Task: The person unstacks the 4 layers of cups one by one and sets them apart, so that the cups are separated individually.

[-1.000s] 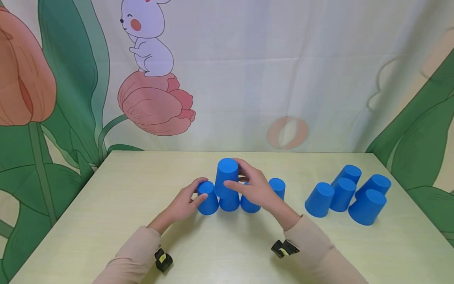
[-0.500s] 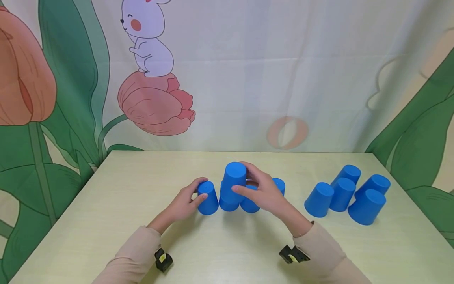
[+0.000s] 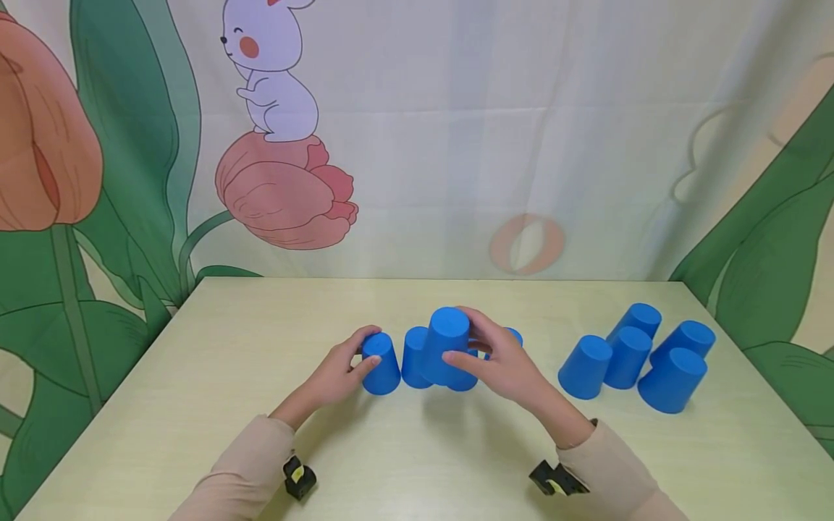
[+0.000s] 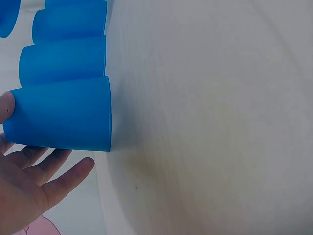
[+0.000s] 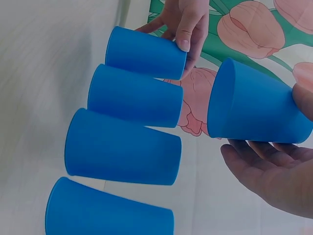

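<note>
A row of upside-down blue cups stands on the pale table (image 3: pixel 260 434). My left hand (image 3: pixel 366 348) grips the leftmost cup (image 3: pixel 383 367) (image 4: pixel 61 115) near its top, thumb in front and fingers behind. My right hand (image 3: pixel 456 333) holds another blue cup (image 3: pixel 446 347) (image 5: pixel 257 105) upside down, slightly tilted, just above the second cup (image 3: pixel 413 358) and the third cup (image 3: pixel 464 379), with a small gap showing in the right wrist view. The fourth cup (image 3: pixel 515 336) is mostly hidden behind my right hand.
Several more upside-down blue cups (image 3: pixel 628 358) cluster on the right side of the table. A printed curtain (image 3: pixel 417 145) hangs directly behind the table's far edge. Bare tabletop lies at the front and on the left.
My right hand has carried its cup to the right and lower, from over the second cup to between the second and third. My left hand has stayed on the leftmost cup.
</note>
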Demonstrator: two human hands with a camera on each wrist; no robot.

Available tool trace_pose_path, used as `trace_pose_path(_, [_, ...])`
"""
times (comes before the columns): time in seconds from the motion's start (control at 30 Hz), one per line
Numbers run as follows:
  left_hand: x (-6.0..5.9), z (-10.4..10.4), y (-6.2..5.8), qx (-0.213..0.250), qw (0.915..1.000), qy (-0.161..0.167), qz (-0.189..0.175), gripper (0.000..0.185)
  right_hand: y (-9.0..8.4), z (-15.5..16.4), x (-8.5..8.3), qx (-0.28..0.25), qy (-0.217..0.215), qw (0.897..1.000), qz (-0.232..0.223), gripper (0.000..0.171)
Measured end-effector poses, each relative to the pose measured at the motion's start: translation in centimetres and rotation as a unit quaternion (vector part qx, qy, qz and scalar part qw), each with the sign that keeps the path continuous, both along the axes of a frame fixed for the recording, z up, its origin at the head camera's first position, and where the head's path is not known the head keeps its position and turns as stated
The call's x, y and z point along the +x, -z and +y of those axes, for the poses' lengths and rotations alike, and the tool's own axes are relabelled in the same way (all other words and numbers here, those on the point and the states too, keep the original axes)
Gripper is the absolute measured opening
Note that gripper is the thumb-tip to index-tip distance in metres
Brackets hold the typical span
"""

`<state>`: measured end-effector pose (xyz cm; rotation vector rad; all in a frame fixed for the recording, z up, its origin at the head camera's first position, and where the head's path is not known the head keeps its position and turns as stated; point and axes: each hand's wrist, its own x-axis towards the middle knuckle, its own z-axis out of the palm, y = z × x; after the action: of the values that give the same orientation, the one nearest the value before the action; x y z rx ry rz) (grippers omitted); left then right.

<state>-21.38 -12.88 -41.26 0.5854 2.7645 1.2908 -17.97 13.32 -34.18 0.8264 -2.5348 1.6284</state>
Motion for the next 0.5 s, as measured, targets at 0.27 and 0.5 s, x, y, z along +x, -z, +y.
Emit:
trace_pose_path(0.27, [0.1,0.1,-0.1,-0.001,1.0,-0.004,-0.007,0.05,0.7,1.4,0.3,0.009,0.009,1.0,0.0,0.056])
trace_pose_path(0.5, [0.0,0.1,0.0,0.0,1.0,-0.001,-0.003,0.049,1.0,2.7,0.7,0.006,0.013,1.0,-0.001,0.055])
